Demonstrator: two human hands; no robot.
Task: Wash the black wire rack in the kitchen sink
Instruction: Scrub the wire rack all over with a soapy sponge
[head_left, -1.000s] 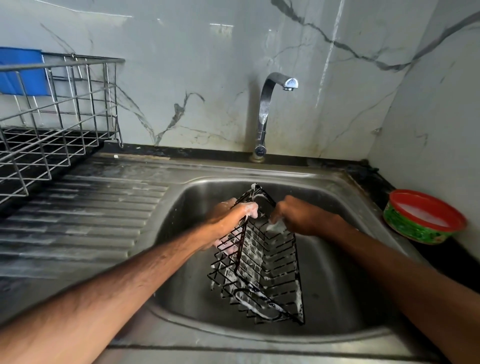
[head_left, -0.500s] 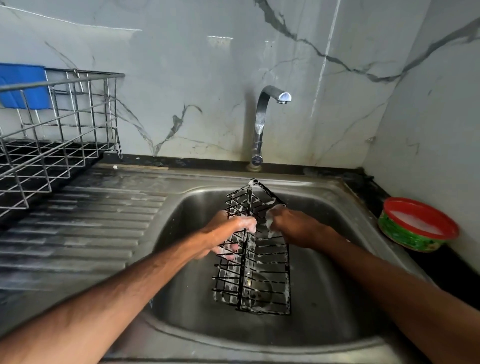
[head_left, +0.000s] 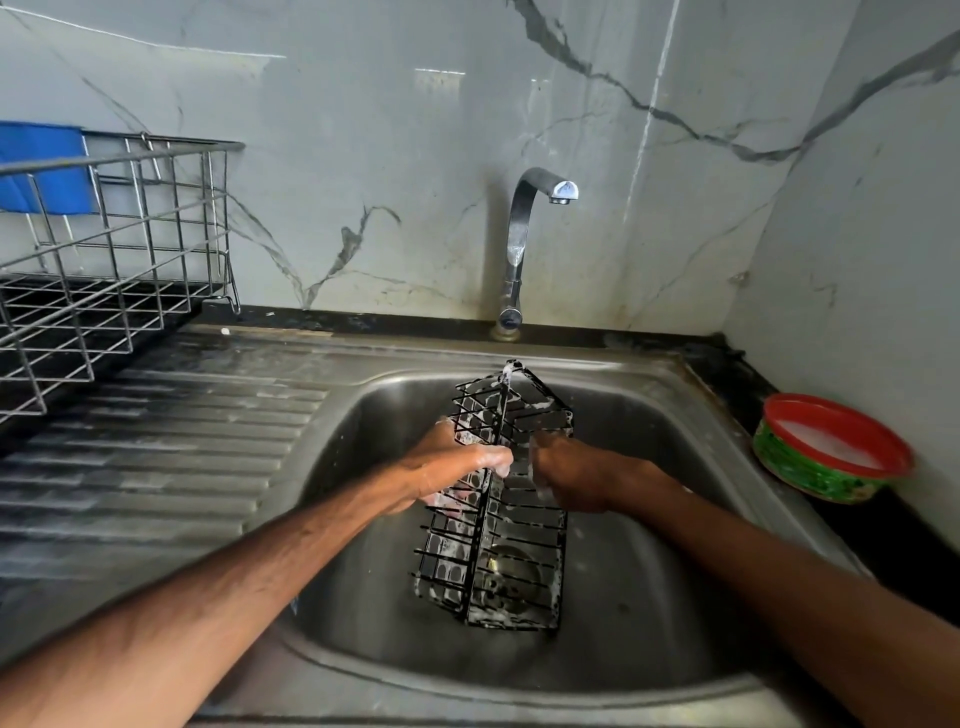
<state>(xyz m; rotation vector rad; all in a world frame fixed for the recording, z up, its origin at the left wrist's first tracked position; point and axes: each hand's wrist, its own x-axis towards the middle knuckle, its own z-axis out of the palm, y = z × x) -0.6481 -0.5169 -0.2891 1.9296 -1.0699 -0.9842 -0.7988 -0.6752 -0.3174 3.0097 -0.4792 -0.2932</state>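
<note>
1 steel drying basket (head_left: 109, 244) sits far left beside the sink (head_left: 358, 519). In the basin, the left hand (head_left: 452, 467) grips the soapy black wire rack (head_left: 514, 566), upended over the drain. The right hand (head_left: 571, 480) curls against the rack's right side, its hold impossible to tell, and 1 green tub (head_left: 815, 467) stands far right.

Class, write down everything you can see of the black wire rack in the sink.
The black wire rack is a box-shaped basket of thin, dark-coated metal wires, flecked with suds. It stands on end in the steel sink, its lower end at the basin floor. The left hand grips its near edge; the right hand is curled against its right side.
</note>
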